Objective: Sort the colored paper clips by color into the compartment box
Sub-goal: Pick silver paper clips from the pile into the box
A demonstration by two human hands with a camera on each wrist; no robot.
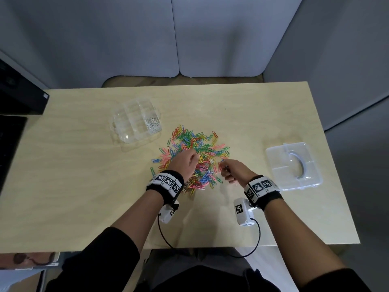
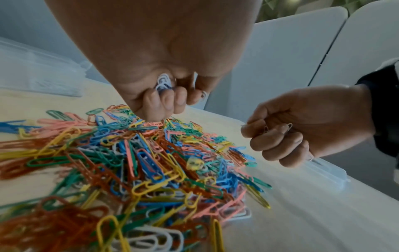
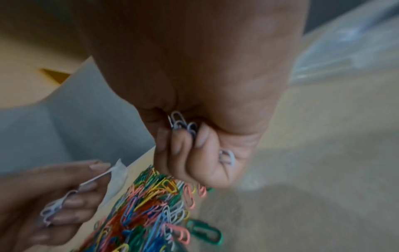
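A heap of mixed colored paper clips (image 1: 193,159) lies mid-table, also filling the left wrist view as the pile (image 2: 134,162). My left hand (image 1: 187,163) hovers over the heap, fingers curled round several white clips (image 2: 164,83). My right hand (image 1: 231,171) sits at the heap's right edge, fingers curled on a bunch of white clips (image 3: 183,124). The clear compartment box (image 1: 134,123) stands at the back left, with white clips (image 1: 152,124) in its right compartment.
A clear plastic lid (image 1: 294,165) lies flat on the right side of the table (image 1: 84,175). A black device (image 1: 19,91) sits at the far left edge. Grey partition panels (image 1: 210,34) stand behind the table.
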